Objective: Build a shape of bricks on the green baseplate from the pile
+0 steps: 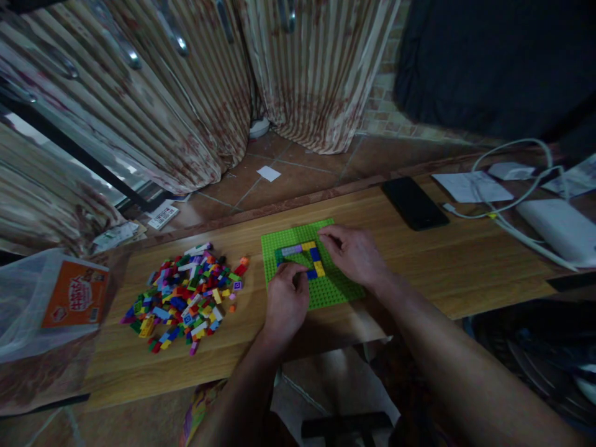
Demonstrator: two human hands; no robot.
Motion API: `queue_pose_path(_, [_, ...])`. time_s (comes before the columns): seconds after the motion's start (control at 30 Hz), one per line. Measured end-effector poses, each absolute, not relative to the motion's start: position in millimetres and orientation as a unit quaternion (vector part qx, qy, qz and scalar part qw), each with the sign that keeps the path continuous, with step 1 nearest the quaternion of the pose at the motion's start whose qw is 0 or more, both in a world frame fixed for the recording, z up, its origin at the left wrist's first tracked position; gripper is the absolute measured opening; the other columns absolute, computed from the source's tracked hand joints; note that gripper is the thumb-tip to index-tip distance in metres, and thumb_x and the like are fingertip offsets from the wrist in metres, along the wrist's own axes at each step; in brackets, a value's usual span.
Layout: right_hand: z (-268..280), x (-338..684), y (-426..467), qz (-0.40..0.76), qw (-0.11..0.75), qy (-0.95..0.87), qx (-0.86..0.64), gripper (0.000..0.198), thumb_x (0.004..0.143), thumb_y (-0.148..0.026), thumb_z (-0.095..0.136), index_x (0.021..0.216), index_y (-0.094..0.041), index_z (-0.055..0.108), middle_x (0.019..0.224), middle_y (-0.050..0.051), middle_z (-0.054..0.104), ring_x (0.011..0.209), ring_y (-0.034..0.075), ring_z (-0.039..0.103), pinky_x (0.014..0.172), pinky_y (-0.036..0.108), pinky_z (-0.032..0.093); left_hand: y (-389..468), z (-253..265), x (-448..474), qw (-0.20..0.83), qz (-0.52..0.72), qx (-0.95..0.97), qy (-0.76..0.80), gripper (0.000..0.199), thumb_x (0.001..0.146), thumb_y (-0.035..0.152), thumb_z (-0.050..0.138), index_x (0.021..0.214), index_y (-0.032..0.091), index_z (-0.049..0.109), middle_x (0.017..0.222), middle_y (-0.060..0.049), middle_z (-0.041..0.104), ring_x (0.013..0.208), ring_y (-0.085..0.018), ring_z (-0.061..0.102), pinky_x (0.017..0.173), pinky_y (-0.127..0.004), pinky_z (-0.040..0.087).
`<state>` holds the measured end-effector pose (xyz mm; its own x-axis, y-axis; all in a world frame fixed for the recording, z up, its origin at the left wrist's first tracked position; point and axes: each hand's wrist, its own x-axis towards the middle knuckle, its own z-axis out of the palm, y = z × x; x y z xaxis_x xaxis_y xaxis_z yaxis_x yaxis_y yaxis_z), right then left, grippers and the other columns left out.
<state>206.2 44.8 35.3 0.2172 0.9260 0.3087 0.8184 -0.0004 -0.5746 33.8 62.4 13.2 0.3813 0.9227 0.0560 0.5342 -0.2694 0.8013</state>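
Observation:
A green studded baseplate lies on the wooden table. On it, a low rectangular outline of bricks shows yellow, blue, light purple, grey and green pieces. My left hand is over the outline's front left corner, fingers curled down and hiding part of it. Whether a brick is between those fingers is hidden. At the plate's right side, my right hand hovers near the outline's far right corner with thumb and fingers pinched together. Anything in that pinch is too small to make out.
Left of the plate is a heap of mixed loose bricks. A clear plastic tub with an orange label stands at the far left. To the right lie a black phone, papers, a white cable and a white box.

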Motion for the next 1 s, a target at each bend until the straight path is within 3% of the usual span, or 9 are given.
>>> queue_pose_path(0.1, [34.6,208.4,44.0,0.074,0.334,-0.623,-0.703,0.025,0.094,-0.025,0.048,0.095,-0.018,0.072,0.089,0.007,0.075,0.079,0.020,0.069,0.075,0.030,0.047,60.7,13.1,30.6,0.334,0.267,0.778,0.461,0.018,0.085,0.009,0.056,0.095,0.017,0.068,0.096,-0.006,0.067,0.086,-0.016,0.065,0.082,-0.030,0.052])
queue_pose_path(0.27, [33.8,210.9,43.6,0.073,0.322,-0.625,-0.708,0.025,0.094,-0.025,0.048,0.095,-0.018,0.072,0.090,0.008,0.076,0.080,0.021,0.069,0.075,0.030,0.046,58.9,13.4,27.2,0.334,0.235,0.803,0.434,0.026,0.080,0.007,0.061,0.103,0.018,0.066,0.103,-0.006,0.064,0.089,-0.017,0.064,0.082,-0.030,0.054])
queue_pose_path(0.43, [36.7,211.2,43.0,0.110,0.295,-0.609,-0.729,0.025,0.093,-0.025,0.049,0.095,-0.018,0.073,0.086,0.006,0.075,0.074,0.019,0.066,0.071,0.029,0.044,58.2,9.8,29.6,0.299,0.229,0.821,0.430,0.021,0.084,0.008,0.058,0.101,0.018,0.068,0.101,-0.006,0.065,0.088,-0.017,0.064,0.084,-0.032,0.054])
queue_pose_path(0.6, [41.5,208.4,37.1,0.232,0.190,-0.605,-0.738,0.025,0.089,-0.032,0.058,0.075,-0.018,0.074,0.068,0.003,0.071,0.062,0.016,0.061,0.058,0.027,0.037,59.2,6.2,32.1,0.297,0.246,0.813,0.437,0.018,0.085,0.009,0.058,0.096,0.018,0.070,0.097,-0.006,0.066,0.088,-0.017,0.065,0.083,-0.031,0.054])
queue_pose_path(0.7, [41.9,205.9,34.4,0.252,0.142,-0.616,-0.732,0.024,0.087,-0.032,0.060,0.072,-0.019,0.074,0.071,0.005,0.073,0.066,0.017,0.062,0.059,0.028,0.037,60.3,5.7,32.6,0.305,0.249,0.809,0.436,0.018,0.084,0.008,0.059,0.094,0.018,0.071,0.095,-0.005,0.067,0.087,-0.017,0.065,0.083,-0.031,0.054])
queue_pose_path(1.0, [42.9,205.6,37.4,0.276,0.138,-0.614,-0.726,0.018,0.082,-0.031,0.065,0.073,-0.020,0.075,0.068,0.003,0.072,0.064,0.016,0.063,0.057,0.026,0.039,61.0,8.2,33.2,0.315,0.248,0.804,0.439,0.017,0.083,0.008,0.063,0.093,0.017,0.073,0.093,-0.005,0.069,0.086,-0.017,0.065,0.082,-0.030,0.053])
